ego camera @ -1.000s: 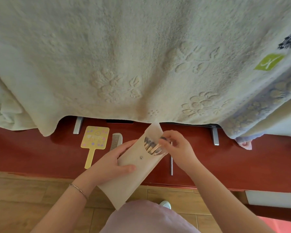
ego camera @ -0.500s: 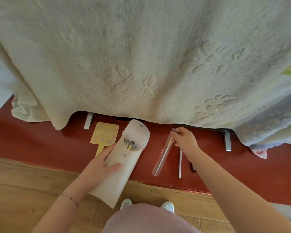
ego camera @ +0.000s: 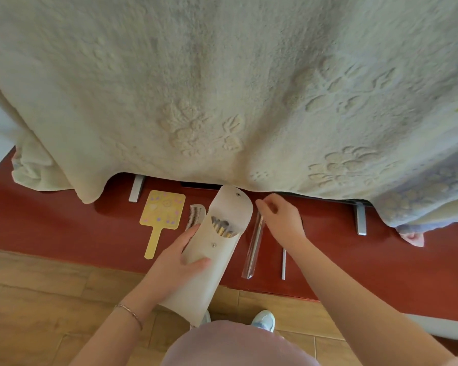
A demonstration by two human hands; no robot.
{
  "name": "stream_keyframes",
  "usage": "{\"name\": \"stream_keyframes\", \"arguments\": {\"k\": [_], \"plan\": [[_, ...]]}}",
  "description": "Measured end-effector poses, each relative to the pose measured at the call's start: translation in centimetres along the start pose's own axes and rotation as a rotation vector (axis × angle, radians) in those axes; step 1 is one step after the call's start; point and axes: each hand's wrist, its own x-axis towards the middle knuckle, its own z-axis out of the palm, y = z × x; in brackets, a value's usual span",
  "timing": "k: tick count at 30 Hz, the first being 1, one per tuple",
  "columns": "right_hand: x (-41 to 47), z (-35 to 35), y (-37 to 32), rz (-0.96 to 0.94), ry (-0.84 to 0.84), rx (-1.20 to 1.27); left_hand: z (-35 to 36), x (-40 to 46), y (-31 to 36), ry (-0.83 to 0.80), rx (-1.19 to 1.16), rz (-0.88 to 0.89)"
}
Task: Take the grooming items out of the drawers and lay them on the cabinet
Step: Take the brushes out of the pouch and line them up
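Four grooming items are laid out in a loose row on the red cabinet top (ego camera: pixel 64 228), each kept apart from its neighbour so that none overlaps — a yellow hand mirror (ego camera: pixel 162 215) with its handle towards the person, a pale comb (ego camera: pixel 195 219) just beside it, a clear sleeve (ego camera: pixel 253 249) holding what appears to be a thin tool, and a slim metal stick (ego camera: pixel 283 264) further right. The brush pouch (ego camera: pixel 214 249) is held tilted in the left hand (ego camera: pixel 175 262), with the fingers (ego camera: pixel 198 261) and thumb wrapped round its middle and its flap folded back, so that the brush heads (ego camera: pixel 222 227) are exposed and pointed away from the person; this hold is judged to keep the mouth steady for single items to be drawn out. The right hand (ego camera: pixel 282 217) is hovering just above the upper end of the clear sleeve with its fingers loosely curled — nothing is seen between them, though contact with the sleeve cannot be ruled out. A cream embossed blanket (ego camera: pixel 222 88) is draped over the back of the cabinet, which confines the laying-out to the front strip. More brushes are judged to remain to be taken out.
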Motion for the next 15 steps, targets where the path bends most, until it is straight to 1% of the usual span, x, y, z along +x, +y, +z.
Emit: {"name": "stream_keyframes", "arguments": {"k": [1, 3, 5, 7, 11, 13, 15], "plan": [[-1.0, 0.0, -0.8, -0.042, -0.074, 0.018, 0.1, 0.1, 0.1, -0.005, -0.002, 0.005], [-2.5, 0.8, -1.6, -0.083, -0.215, -0.028, 0.3, 0.3, 0.2, -0.018, -0.002, 0.023], [-3.1, 1.6, -1.5, -0.1, -0.257, -0.114, 0.4, 0.4, 0.6, -0.026, 0.004, 0.04], [-3.2, 2.0, -1.3, -0.107, -0.258, -0.12, 0.4, 0.3, 0.9, -0.036, 0.019, 0.048], [-3.4, 1.7, -1.1, -0.023, -0.239, 0.02, 0.4, 0.2, 0.9, -0.048, 0.036, 0.062], [-3.2, 1.3, -1.0, 0.059, -0.181, 0.166, 0.5, 0.1, 0.9, -0.046, 0.048, 0.068], [-2.4, 0.7, -0.8, 0.137, -0.059, 0.313, 0.5, 0.0, 0.8, -0.041, 0.068, 0.062]]}}
